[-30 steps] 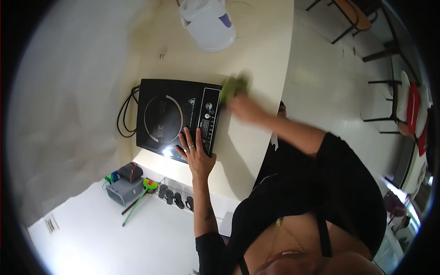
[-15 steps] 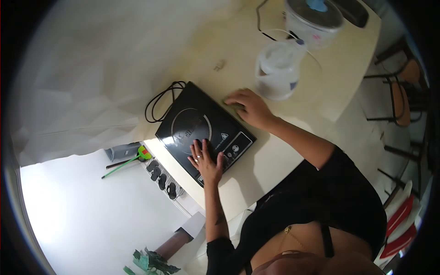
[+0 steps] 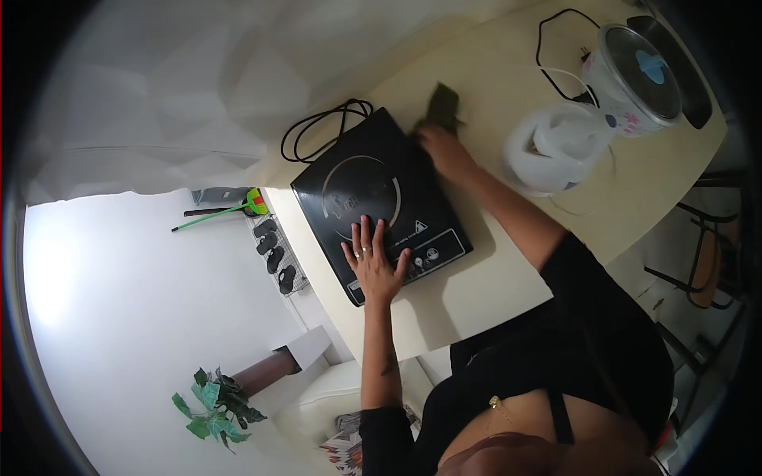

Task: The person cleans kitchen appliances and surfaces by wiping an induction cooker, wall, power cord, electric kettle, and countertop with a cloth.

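Head view over a pale table (image 3: 508,274): watching from close by, I see a black hotplate (image 3: 361,178) lying flat near the table's end, angled with its control panel (image 3: 446,251) toward the near side, presumably for easy reach. To its right, well apart, stand a rice cooker (image 3: 627,99) and, nearer, a white kettle (image 3: 556,151), far enough off to leave working room between. The left hand (image 3: 377,266) lies palm down on the hotplate's near part, fingers spread wide and gripping nothing; I take it to be steadying the hotplate by plain weight. The right hand (image 3: 446,151) is just beside the hotplate's right edge, fingers drawn narrow on the near end of a green cloth (image 3: 443,105); blur keeps me from telling how tight that hold is. The cloth's free end pokes out beyond the fingertips, on the table as far as I can judge. A black cord (image 3: 317,117) is looped behind the hotplate, out of the hands' way. Smallest, a ring (image 3: 358,255) circles a left finger.
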{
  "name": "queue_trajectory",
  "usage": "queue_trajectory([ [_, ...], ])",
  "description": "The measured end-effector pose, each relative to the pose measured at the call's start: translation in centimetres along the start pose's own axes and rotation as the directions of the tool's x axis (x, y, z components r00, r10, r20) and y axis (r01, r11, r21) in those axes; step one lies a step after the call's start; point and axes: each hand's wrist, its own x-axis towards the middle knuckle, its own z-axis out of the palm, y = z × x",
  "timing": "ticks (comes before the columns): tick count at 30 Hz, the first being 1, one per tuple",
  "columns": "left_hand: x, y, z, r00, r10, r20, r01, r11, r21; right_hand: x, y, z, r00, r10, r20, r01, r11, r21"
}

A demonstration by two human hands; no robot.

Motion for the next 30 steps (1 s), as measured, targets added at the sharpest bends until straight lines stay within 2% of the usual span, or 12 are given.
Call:
queue_trajectory([
  [2,-0.2,-0.1,0.2,1.000,0.003,-0.004,-0.003,1.000,-0.015,-9.1,-1.8,-1.3,0.991,0.132,-0.006,-0.129,0.978,0.163],
  [5,-0.3,0.0,0.2,0.999,0.023,-0.043,-0.024,0.999,-0.030,-21.8,-4.2,-8.0,0.959,-0.187,0.212,0.174,0.981,0.081],
  [8,-0.4,-0.2,0.6,0.996,0.036,-0.080,-0.039,0.999,-0.035,-30.0,-0.7,-14.9,0.978,-0.006,0.208,-0.004,0.999,0.045],
  [10,-0.4,-0.1,0.4,0.994,0.028,-0.102,-0.037,0.995,-0.090,-34.4,7.5,-17.4,0.740,0.647,0.182,-0.514,0.370,0.774],
  [11,-0.5,-0.3,0.5,0.995,0.018,-0.099,-0.030,0.992,-0.121,-34.1,9.2,-20.5,0.876,0.482,0.006,-0.465,0.840,0.281],
  [12,-0.3,-0.6,0.7,0.995,0.015,-0.095,-0.030,0.988,-0.150,-33.6,10.8,-23.8,0.945,0.281,-0.170,-0.326,0.863,-0.387],
  [16,0.5,-1.5,1.2,0.988,0.015,-0.151,-0.054,0.965,-0.258,-32.4,11.1,-22.9,0.793,0.414,-0.447,-0.553,0.798,-0.242],
  [18,1.6,2.0,-0.1,0.978,-0.139,-0.156,0.038,0.854,-0.520,-32.1,6.9,-15.1,0.930,0.196,-0.310,-0.246,0.961,-0.128],
  [20,2.9,6.1,-0.8,0.966,0.028,-0.257,-0.176,0.800,-0.574,-30.1,-1.4,-9.3,0.992,0.027,-0.127,-0.021,0.999,0.049],
  [23,4.6,14.4,-3.1,0.967,0.149,-0.205,-0.253,0.621,-0.742,-27.3,-8.1,-4.0,0.876,-0.369,0.312,0.245,0.896,0.371],
  [29,9.5,26.3,-7.5,0.908,0.306,-0.287,-0.412,0.777,-0.476,-27.9,-0.4,-13.1,0.783,-0.503,0.365,0.343,0.839,0.422],
  [30,10.1,27.7,-7.8,0.908,0.294,-0.298,-0.409,0.779,-0.475,-29.1,2.4,-16.7,0.846,-0.366,0.387,0.163,0.869,0.466],
])
